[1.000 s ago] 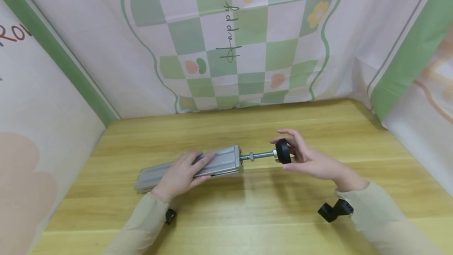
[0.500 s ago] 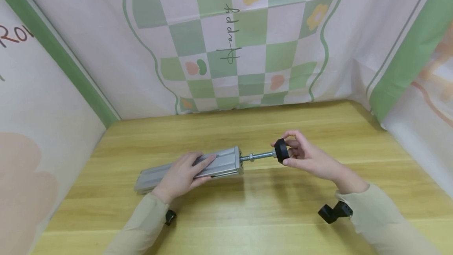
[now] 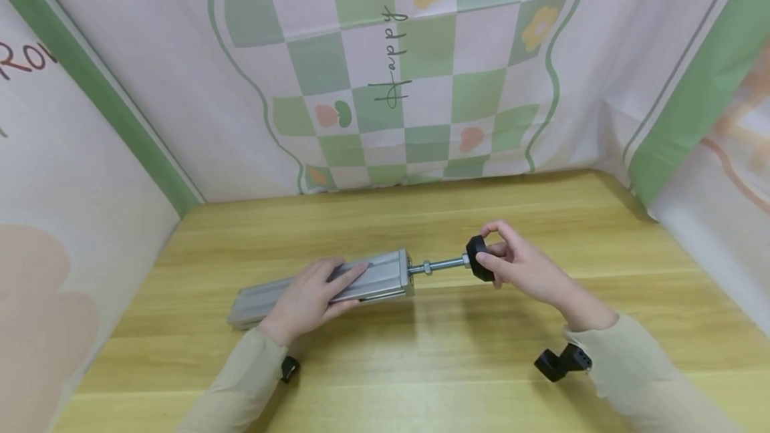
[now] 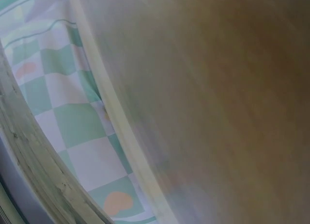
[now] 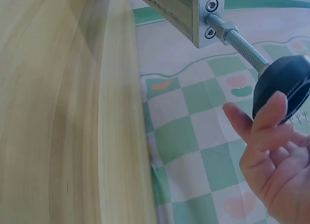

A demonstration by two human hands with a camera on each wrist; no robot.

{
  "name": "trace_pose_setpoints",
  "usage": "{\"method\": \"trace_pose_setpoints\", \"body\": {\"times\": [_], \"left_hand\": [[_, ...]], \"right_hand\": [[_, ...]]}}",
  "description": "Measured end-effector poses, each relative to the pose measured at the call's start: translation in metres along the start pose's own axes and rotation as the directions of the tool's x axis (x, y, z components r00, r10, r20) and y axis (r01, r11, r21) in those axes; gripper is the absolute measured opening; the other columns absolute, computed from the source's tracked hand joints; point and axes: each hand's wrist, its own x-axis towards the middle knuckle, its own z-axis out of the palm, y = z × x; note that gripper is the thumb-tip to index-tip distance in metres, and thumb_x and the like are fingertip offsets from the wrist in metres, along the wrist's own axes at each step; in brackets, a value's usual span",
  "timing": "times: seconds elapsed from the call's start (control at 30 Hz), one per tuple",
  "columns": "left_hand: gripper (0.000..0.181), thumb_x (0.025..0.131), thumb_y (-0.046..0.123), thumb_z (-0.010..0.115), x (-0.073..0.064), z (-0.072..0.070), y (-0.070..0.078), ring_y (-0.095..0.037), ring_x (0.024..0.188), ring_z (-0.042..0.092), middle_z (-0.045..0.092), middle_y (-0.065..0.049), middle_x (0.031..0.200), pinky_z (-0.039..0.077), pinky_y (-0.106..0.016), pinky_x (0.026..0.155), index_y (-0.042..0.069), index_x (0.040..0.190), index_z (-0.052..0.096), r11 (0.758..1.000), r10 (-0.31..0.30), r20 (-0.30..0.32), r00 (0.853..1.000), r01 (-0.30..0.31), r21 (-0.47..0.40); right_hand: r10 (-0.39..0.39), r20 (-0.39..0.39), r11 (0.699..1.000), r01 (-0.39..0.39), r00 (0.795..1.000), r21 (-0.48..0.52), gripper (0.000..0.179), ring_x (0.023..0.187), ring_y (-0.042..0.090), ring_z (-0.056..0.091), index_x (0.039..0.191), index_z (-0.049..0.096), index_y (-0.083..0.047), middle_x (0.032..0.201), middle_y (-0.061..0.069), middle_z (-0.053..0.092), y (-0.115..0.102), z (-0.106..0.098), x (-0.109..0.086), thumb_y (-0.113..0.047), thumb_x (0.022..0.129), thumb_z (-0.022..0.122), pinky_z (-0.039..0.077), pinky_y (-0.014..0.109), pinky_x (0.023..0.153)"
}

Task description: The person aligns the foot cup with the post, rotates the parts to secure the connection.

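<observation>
A grey aluminium profile (image 3: 381, 271) lies slantwise over the wooden table in the head view. My left hand (image 3: 305, 296) grips it, fingers across the top and thumb along the near side. From its right end plate sticks a levelling foot: a threaded rod (image 3: 446, 264) with a hex nut (image 3: 428, 267) and a round black base (image 3: 475, 248). My right hand (image 3: 532, 272) holds that base by its rim, thumb on the near face. In the right wrist view the base (image 5: 277, 78) hangs clear of the table, and two screws show in the end plate (image 5: 211, 20).
The wooden table (image 3: 385, 366) runs back to a green-and-white checked curtain (image 3: 373, 72), with more printed cloth on both sides. Black camera mounts sit at the right wrist (image 3: 562, 361) and left wrist (image 3: 290, 369). The left wrist view holds only table and cloth.
My right fingers, spread loosely round the black base a second ago, have closed on its rim. The thumb has since moved up across its face. My left hand and the profile stay put.
</observation>
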Motion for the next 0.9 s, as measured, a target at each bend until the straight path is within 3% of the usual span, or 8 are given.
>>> {"method": "trace_pose_setpoints", "body": {"times": [0.1,0.27,0.47,0.67,0.8,0.9], "left_hand": [[0.064,0.096,0.057,0.023,0.0,0.0,0.0,-0.028,0.098,0.06,0.055,-0.015,0.114,0.052,-0.043,0.085,0.017,0.137,0.052,1.0,-0.005,0.007,1.0,0.005,0.003],[0.063,0.097,0.056,0.025,-0.001,0.0,-0.001,-0.027,0.097,0.06,0.055,-0.015,0.114,0.052,-0.043,0.085,0.017,0.137,0.052,1.0,-0.012,0.005,1.0,0.012,0.002],[0.064,0.096,0.058,0.025,-0.002,-0.001,-0.002,-0.027,0.097,0.06,0.055,-0.015,0.115,0.052,-0.043,0.085,0.017,0.137,0.052,1.0,-0.027,0.004,1.0,0.027,0.005],[0.064,0.096,0.058,0.023,0.0,-0.001,-0.002,-0.026,0.095,0.06,0.055,-0.014,0.113,0.052,-0.042,0.084,0.018,0.135,0.053,1.0,-0.016,-0.014,1.0,0.016,0.008],[0.063,0.097,0.057,0.024,0.0,0.0,-0.003,-0.026,0.095,0.06,0.055,-0.014,0.113,0.052,-0.042,0.084,0.017,0.135,0.054,1.0,0.002,-0.033,0.999,-0.002,0.006],[0.062,0.097,0.056,0.025,-0.001,0.001,-0.003,-0.026,0.094,0.06,0.055,-0.014,0.113,0.052,-0.042,0.083,0.016,0.135,0.054,1.0,0.012,-0.039,0.999,-0.011,0.004]], "right_hand": [[0.008,-0.026,1.0,-0.008,1.0,-0.012,0.031,0.058,0.016,0.055,0.119,0.033,-0.002,0.092,0.017,0.066,-0.001,0.002,0.002,-0.019,0.099,0.049,0.049,0.029,0.059],[-0.044,-0.052,0.999,0.044,0.998,0.006,0.034,0.064,0.012,0.055,0.124,0.035,0.003,0.114,0.027,0.055,-0.003,0.005,0.001,-0.021,0.102,0.044,0.051,0.029,0.062],[-0.181,0.071,0.974,0.169,0.981,0.15,0.054,0.09,0.007,0.063,0.138,0.025,0.009,0.134,0.035,0.032,0.003,-0.003,-0.004,-0.001,0.094,0.054,0.055,0.023,0.076],[-0.238,0.114,0.958,0.213,0.965,0.193,0.07,0.094,0.008,0.065,0.142,0.02,0.012,0.135,0.043,0.03,0.011,-0.009,-0.005,0.006,0.087,0.062,0.056,0.024,0.078],[-0.279,0.074,0.956,0.269,0.958,0.115,0.071,0.093,0.007,0.065,0.145,0.029,0.001,0.135,0.035,0.039,0.012,-0.009,-0.005,0.005,0.084,0.066,0.056,0.023,0.078],[-0.344,0.027,0.939,0.344,0.939,-0.004,0.071,0.098,0.001,0.062,0.143,0.038,-0.006,0.135,0.007,0.051,0.013,-0.009,-0.004,0.005,0.081,0.07,0.055,0.021,0.078]]}}
